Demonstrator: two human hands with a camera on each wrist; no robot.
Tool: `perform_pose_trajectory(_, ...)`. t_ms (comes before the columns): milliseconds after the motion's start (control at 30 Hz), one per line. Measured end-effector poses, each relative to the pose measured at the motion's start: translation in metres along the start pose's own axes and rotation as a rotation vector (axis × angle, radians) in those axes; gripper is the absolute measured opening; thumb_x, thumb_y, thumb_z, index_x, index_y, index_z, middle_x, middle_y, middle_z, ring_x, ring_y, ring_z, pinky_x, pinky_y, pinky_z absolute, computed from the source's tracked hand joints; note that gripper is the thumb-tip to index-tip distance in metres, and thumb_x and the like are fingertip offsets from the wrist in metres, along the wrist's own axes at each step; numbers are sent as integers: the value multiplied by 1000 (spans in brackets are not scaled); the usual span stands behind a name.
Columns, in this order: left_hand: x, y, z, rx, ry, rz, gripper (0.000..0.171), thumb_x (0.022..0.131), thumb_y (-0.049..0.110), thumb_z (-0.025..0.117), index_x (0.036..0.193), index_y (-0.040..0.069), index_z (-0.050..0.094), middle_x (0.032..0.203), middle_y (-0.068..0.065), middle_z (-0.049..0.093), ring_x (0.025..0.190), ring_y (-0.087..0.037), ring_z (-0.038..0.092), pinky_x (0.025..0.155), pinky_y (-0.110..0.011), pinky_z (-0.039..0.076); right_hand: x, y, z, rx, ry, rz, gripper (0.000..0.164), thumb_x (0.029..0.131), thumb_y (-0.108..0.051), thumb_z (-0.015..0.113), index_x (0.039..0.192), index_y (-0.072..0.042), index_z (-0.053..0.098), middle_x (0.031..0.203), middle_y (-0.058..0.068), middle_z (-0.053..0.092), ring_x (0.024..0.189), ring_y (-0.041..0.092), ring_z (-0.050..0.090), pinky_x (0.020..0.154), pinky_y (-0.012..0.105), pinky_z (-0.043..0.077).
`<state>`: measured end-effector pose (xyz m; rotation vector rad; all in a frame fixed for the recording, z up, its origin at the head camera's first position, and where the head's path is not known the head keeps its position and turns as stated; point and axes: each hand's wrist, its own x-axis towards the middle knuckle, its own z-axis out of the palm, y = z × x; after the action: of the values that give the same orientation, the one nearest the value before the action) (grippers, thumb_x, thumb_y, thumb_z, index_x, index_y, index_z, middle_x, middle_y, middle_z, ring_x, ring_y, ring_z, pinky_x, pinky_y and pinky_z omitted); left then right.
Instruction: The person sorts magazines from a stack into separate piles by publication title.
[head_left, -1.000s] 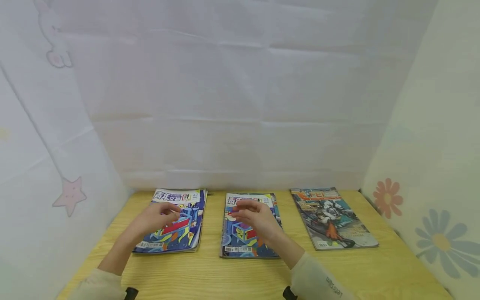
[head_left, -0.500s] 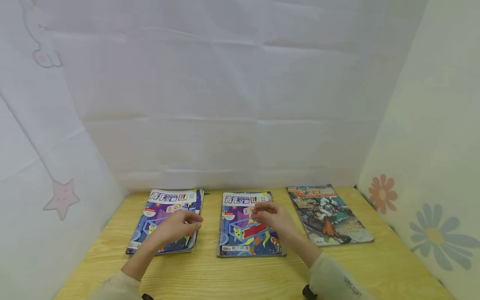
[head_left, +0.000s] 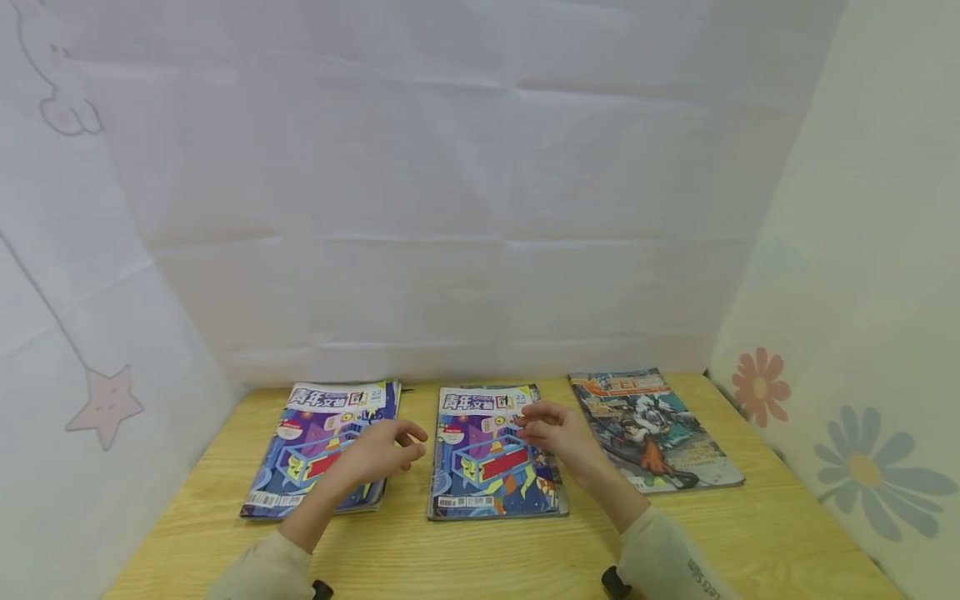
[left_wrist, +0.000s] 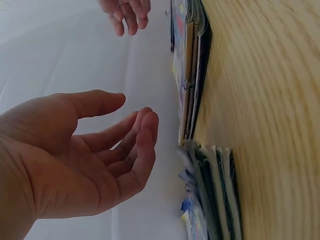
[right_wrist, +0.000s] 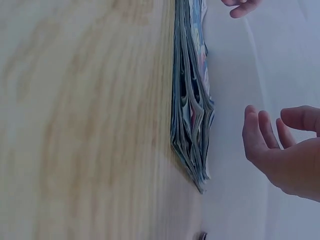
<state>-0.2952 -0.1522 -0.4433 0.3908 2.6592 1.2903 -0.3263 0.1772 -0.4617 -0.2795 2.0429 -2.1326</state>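
My left hand (head_left: 384,452) hovers over the right edge of the left pile of magazines (head_left: 303,433), fingers loosely bent and holding nothing. In the left wrist view the palm of that hand (left_wrist: 87,165) is bare, with a gap between thumb and fingertips. Above the right edge of the middle pile of magazines (head_left: 480,479) is my right hand (head_left: 564,435), likewise relaxed and without anything in it. The right wrist view shows this hand (right_wrist: 287,155) raised off the layered page edges of a magazine pile (right_wrist: 190,100). Both piles have matching purple covers with white title bands.
A magazine with a grey-teal illustrated cover (head_left: 660,437) lies at the right on the light wooden table (head_left: 450,558). White cloth (head_left: 480,208) hangs behind the table, with printed side sheets at left and right.
Both hands have shifted to the right, the left from over its pile to that pile's right edge, the right toward the middle pile's right edge. The head view has turned slightly.
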Motion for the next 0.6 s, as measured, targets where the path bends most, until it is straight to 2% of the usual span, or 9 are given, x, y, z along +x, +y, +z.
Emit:
perform_pose_trajectory(100,1,0,3,29,17,-20,29,98,20,69,122,4,68,97,-8,67,83,-26,66,66,-39,54,5,3,-2,-18,16,19,30,101,1,60,130,4,61,126,29,61,113,44,63,100,54,47)
perform_pose_trajectory(200,4,-1,7,69,40,-29,34,97,21,71,125,2,66,101,-9,67,86,-24,64,70,-39,54,7,3,-6,-84,20,30,31,100,0,61,131,3,61,125,29,61,111,44,63,98,55,49)
perform_pose_trajectory(333,6,-9,9,110,39,-28,48,96,23,71,133,-5,59,108,-17,66,93,-31,64,74,-42,55,10,4,-11,-268,-35,56,34,100,-6,63,133,3,61,125,25,62,106,37,64,93,51,53)
perform_pose_trajectory(467,7,-13,9,82,14,-60,55,95,18,72,139,-8,53,114,-21,65,98,-34,65,79,-46,56,11,5,-15,-434,-94,97,41,99,-13,67,137,1,60,127,17,62,104,27,64,87,46,55)
perform_pose_trajectory(600,8,-12,12,53,5,-88,56,91,11,76,139,-7,54,111,-16,66,96,-29,65,80,-45,56,8,2,-16,-516,-103,115,45,98,-16,68,139,0,58,132,20,59,108,28,63,87,47,55)
